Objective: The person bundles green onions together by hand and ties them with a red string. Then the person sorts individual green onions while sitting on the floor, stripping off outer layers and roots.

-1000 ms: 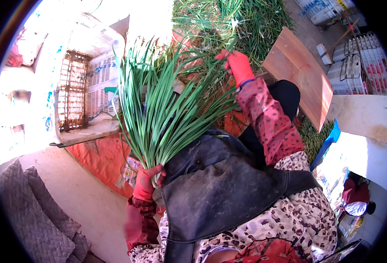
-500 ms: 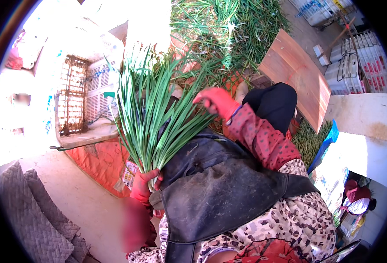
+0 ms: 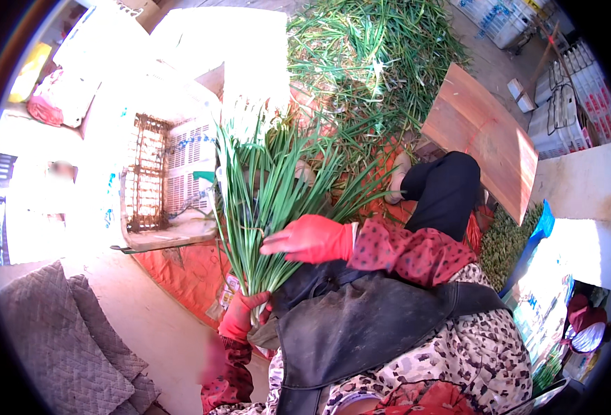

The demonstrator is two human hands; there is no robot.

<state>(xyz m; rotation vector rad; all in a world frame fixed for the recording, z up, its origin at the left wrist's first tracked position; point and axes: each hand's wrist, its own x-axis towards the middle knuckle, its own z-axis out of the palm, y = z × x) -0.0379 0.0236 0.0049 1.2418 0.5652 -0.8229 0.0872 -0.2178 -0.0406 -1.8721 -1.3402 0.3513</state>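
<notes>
My left hand (image 3: 244, 315), in a red glove, is closed round the pale base of a bunch of garlic chives (image 3: 267, 218). The long green blades fan out upward, away from me. My right hand (image 3: 310, 239), also red-gloved, lies across the lower middle of the bunch. Its fingers are stretched out and slightly blurred, pointing left over the blades. Whether they press on the leaves I cannot tell. A dark apron (image 3: 360, 325) covers my lap just below the bunch.
A heap of loose green leaves (image 3: 381, 62) lies on the floor ahead. To its right leans a wooden board (image 3: 485, 142). A dirty white plastic crate (image 3: 184, 159) stands at left, beside an orange sheet (image 3: 181, 273). Grey quilted cloth (image 3: 56, 339) lies lower left.
My right hand has come down and left from the leaf tips onto the lower part of the bunch, its fingers straightening. The left hand keeps its hold. The whole view has shifted slightly.
</notes>
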